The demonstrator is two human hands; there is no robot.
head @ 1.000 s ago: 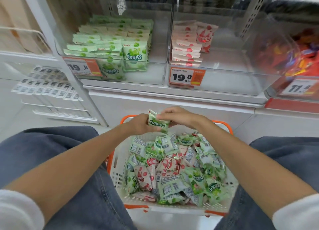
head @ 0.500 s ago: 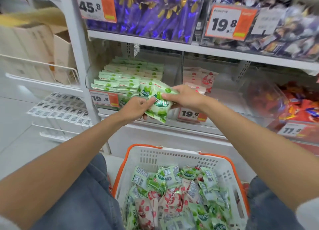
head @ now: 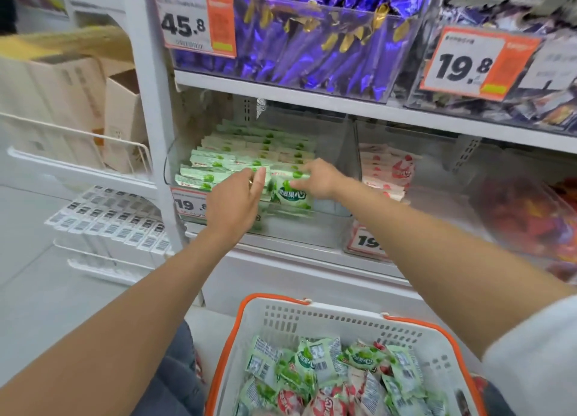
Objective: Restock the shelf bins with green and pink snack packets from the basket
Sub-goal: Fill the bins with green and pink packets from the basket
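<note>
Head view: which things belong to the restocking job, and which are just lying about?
Job: left hand, right hand, green packet they hold, green bin, pink bin, basket.
Lying about: purple sweets, cardboard boxes, barcode labels, red packets.

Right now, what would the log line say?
step: stocking green bin | left hand: holds green packets | right hand: holds them too | basket: part full

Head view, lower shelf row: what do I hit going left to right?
cardboard boxes → white shelf upright → green packets in their clear bin → pink packets → red-orange sweets bin
</note>
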